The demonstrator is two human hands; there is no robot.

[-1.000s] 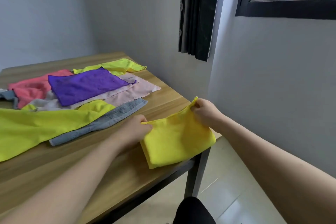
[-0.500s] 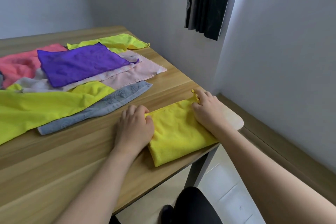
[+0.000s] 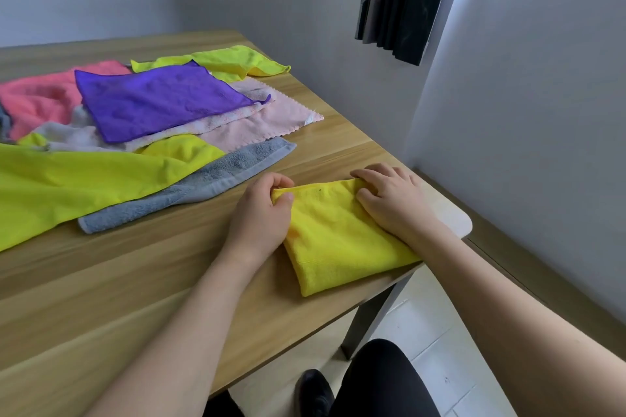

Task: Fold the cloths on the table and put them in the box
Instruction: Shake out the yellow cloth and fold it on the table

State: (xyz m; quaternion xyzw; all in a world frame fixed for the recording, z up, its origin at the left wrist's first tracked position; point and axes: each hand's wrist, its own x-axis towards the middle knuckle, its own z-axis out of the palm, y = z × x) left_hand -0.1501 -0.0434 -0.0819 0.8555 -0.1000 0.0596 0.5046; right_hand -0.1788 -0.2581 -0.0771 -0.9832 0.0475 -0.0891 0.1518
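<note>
A folded yellow cloth (image 3: 342, 240) lies flat near the right corner of the wooden table (image 3: 142, 281). My left hand (image 3: 262, 213) pinches the cloth's far left corner between thumb and fingers. My right hand (image 3: 394, 200) rests on its far right corner, fingers curled over the edge. Unfolded cloths are spread further back on the left: a grey towel (image 3: 189, 186), a large lime cloth (image 3: 78, 186), a purple cloth (image 3: 159, 98), pale pink cloths (image 3: 257, 125), a coral one (image 3: 37, 101) and another lime one (image 3: 230, 61). No box is in view.
The table's right edge and its metal leg (image 3: 372, 318) are close to the yellow cloth. A pale rounded surface (image 3: 450, 217) sticks out past the corner. A dark curtain (image 3: 403, 0) hangs on the wall to the right. My dark-clad knee (image 3: 376, 379) shows below.
The yellow cloth, held up by its two far corners a second ago, now lies flat on the table. Both hands came down with it and stay at those corners.
</note>
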